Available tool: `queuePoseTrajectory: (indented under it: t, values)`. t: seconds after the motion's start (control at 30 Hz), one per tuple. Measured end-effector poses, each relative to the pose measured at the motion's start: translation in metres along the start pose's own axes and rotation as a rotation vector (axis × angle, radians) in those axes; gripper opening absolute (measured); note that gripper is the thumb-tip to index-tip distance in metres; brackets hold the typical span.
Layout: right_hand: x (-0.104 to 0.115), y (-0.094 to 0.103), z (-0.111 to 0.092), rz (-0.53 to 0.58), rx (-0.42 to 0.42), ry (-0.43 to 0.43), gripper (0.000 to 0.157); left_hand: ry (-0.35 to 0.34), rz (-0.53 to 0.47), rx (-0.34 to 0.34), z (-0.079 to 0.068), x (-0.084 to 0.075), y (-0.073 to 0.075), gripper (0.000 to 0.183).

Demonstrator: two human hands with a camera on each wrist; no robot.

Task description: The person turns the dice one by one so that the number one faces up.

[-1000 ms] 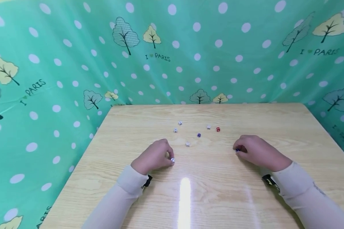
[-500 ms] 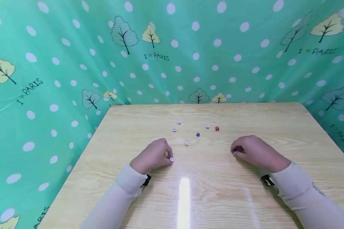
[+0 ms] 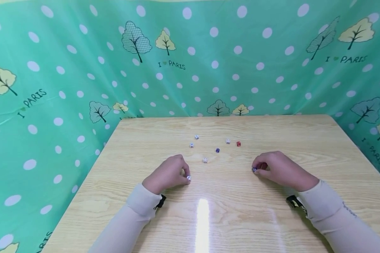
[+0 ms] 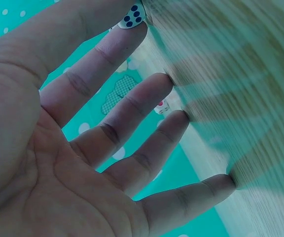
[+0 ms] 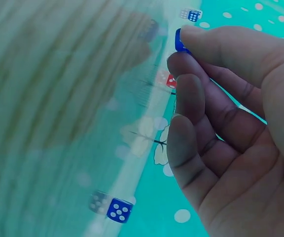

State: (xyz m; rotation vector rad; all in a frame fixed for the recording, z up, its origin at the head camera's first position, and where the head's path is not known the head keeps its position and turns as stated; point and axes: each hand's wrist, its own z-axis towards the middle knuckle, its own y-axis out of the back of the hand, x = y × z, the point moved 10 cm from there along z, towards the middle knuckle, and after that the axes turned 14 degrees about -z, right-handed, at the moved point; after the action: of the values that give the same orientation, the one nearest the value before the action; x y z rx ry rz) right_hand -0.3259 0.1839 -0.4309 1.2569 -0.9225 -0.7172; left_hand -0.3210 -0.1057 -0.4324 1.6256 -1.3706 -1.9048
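- A white die (image 3: 188,178) is pinched by the left hand (image 3: 169,173), well to the left-front of the red die (image 3: 238,144).
- A blue die (image 3: 254,169) is pinched by the right hand (image 3: 280,170), to the right-front of the red die.
- Four other white dice (image 3: 205,160) and a second blue die (image 3: 217,150) are scattered on the tabletop (image 3: 237,218), left of the red die.
- A third blue die (image 5: 119,211) is seen, apparently right of the red die.

Compared with 1 second ago, the right hand (image 3: 279,169) has moved slightly leftward, bringing along the pinched blue die (image 3: 254,169), whose white pips, then mostly hidden, now show more clearly.
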Motion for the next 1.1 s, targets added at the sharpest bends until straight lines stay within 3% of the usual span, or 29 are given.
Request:
queuePoseTrajectory:
  t: [0.67,0.9,1.1]
  values:
    - [-0.001,-0.006,-0.001,0.038,0.033,-0.004,0.015,0.015,0.01,-0.001,-0.002,0.002,-0.001,0.019]
    - [0.001,0.004,-0.002,-0.041,-0.001,-0.015,0.019,0.007,0.002,-0.001,-0.001,0.0,-0.001,0.02]
    - [0.011,0.006,-0.004,-0.127,-0.042,0.038,0.021,0.001,0.005,-0.002,0.0,0.0,0.0,0.02]
